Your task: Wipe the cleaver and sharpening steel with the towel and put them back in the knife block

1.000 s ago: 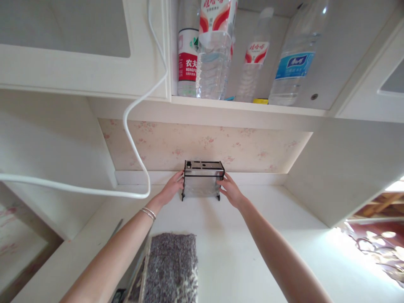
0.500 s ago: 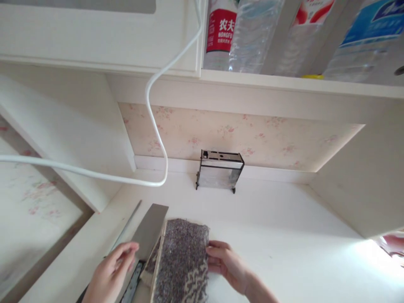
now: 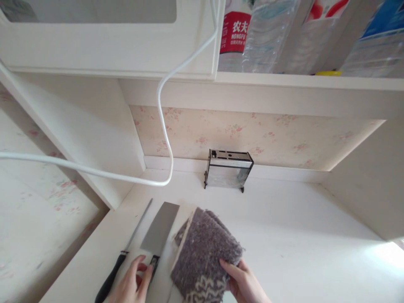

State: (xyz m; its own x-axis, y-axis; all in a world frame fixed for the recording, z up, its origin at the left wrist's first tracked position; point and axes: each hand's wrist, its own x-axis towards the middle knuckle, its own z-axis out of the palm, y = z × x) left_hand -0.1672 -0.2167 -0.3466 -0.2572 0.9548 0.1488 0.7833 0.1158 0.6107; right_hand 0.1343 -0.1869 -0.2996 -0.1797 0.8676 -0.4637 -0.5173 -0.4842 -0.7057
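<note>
My right hand [image 3: 241,280] grips the lower right edge of a folded grey-brown cloth [image 3: 210,248], thumb on top; a cream zigzag pattern shows near its bottom. Part of the cloth is lifted and tilted over another fold. At lower left is my left hand [image 3: 134,280], fingers bent and apart, right beside the dark handle of a kitchen knife [image 3: 162,225]. Whether they touch is unclear. The knife's broad grey blade lies flat, pointing away. Left of it lies a sharpening rod [image 3: 139,225] with a black handle, partly behind my left hand.
A narrow clear-sided box with black edges [image 3: 229,170] stands at the back of the white counter [image 3: 284,223]. A white cable [image 3: 166,130] hangs in front at left. Overhead, a shelf [image 3: 303,80] holds several plastic bottles [image 3: 235,35]. Side panels close in the counter.
My right hand has raised and turned the cloth, shifting it rightward off the knife's side. My left hand has come lower and closer to the knife handle. The view has shifted slightly.
</note>
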